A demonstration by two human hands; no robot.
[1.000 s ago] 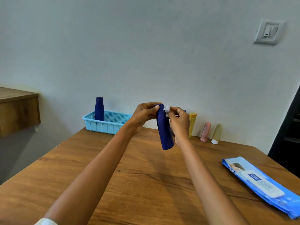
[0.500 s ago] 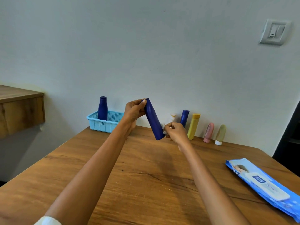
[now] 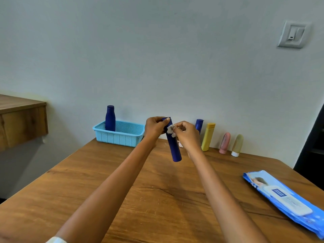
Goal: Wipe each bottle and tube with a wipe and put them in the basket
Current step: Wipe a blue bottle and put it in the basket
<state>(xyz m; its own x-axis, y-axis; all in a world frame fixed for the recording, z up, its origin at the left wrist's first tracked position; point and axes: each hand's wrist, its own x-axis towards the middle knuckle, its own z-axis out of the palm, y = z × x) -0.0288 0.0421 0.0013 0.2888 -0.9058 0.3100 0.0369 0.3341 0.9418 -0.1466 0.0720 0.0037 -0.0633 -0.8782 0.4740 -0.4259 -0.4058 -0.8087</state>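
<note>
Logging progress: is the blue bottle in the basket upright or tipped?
Upright: the blue bottle stands cap-up inside the basket.

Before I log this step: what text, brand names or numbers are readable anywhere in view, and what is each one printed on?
"mee mee": on the white flap label of the blue wipes pack.
Partial letters at the pack's near-left edge: too cut off to read.
Pink tube: faint oval mark, too blurred to read.
Held blue bottle, yellow bottle, bottle in the basket: no readable text.
</note>
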